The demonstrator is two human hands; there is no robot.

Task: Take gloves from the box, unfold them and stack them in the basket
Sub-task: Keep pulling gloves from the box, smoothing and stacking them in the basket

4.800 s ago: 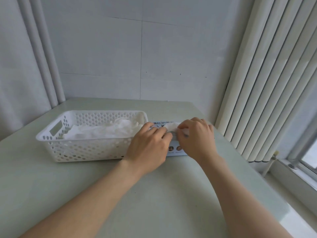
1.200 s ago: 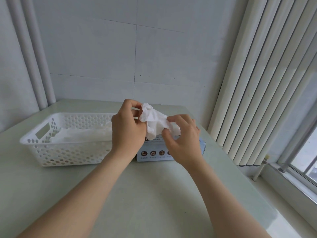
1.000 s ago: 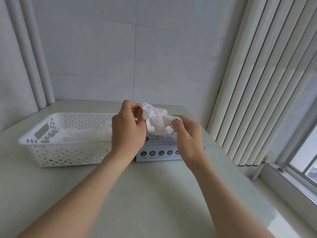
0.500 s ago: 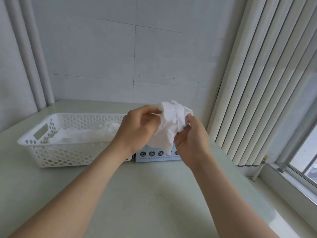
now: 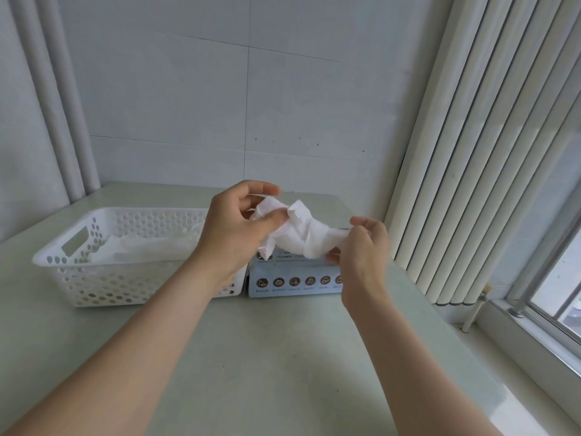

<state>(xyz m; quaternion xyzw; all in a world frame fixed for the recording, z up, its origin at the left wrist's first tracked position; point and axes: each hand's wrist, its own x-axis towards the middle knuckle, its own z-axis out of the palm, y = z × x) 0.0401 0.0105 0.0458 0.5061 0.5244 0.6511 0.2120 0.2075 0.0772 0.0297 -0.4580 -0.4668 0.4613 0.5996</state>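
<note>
Pale table (image 5: 267,372), vertical blinds (image 5: 490,152), window (image 5: 559,287)

One white perforated plastic basket (image 5: 94,280). One pale blue cardboard box (image 5: 283,292), with six round icons (image 5: 294,281) in a row on its front, the sixth partly hidden. One crumpled white thin glove (image 5: 303,239) in the air. Flat white gloves (image 5: 151,247) layered in the basket: several, exact number impossible to tell. Two bare hands, left hand (image 5: 232,229) and right hand (image 5: 363,251). One pale green table (image 5: 267,372).

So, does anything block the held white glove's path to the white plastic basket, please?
Nothing visible: the left hand and right hand pinch the crumpled white glove over the blue box, beside the open white basket.
</note>
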